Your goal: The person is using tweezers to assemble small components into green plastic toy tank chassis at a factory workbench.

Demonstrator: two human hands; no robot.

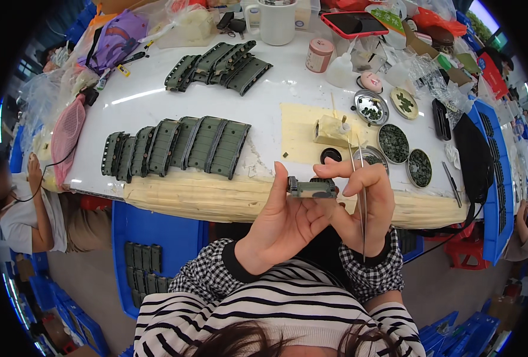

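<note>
Over the table's near edge my left hand (282,229) is closed on a small green camouflage-patterned plastic part (314,190) with dark, ridged ends. My right hand (371,193) grips a pair of metal tweezers (363,214), their tips pointing away from me. Fingers of that hand also reach the part's right end; whether they press on it is unclear. Left of my hands lies a row of curved green plastic panels (187,143), and a second group (222,65) rests farther back. Round tins with tiny green pieces (393,143) stand to the right.
A yellowish block (330,131) sits on a tape-covered patch near a black cap (330,155). Behind are a squeeze bottle (339,71), a pink tin (319,55), a white mug (277,24) and a phone (355,24). A blue tray (121,238) holds more panels below the table.
</note>
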